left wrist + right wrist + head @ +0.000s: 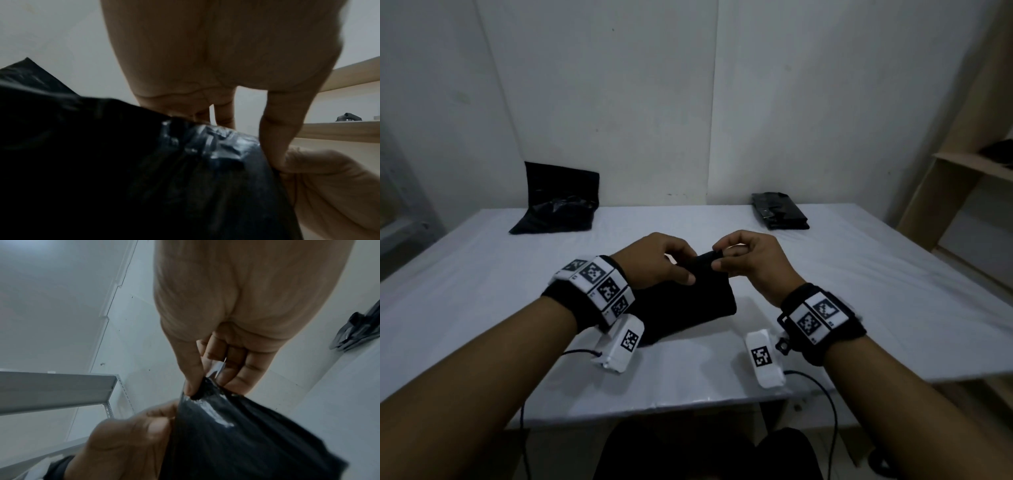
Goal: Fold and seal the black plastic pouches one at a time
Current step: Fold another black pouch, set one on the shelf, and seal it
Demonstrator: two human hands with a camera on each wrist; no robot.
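My left hand [654, 260] and right hand [748, 260] both pinch the top edge of the pouch [688, 305] in the middle of the frame. Its bottom rests on the table [859, 308]. I think I hold it up so I can peel the shiny strip [218, 368] that my right fingers [242, 369] nip. The table has a white cover. Farther back, flat pouches [558, 202] lean on the wall at upper left, and a done pile [779, 210] sits upper right. Shelves [962, 164] stand at the right edge.
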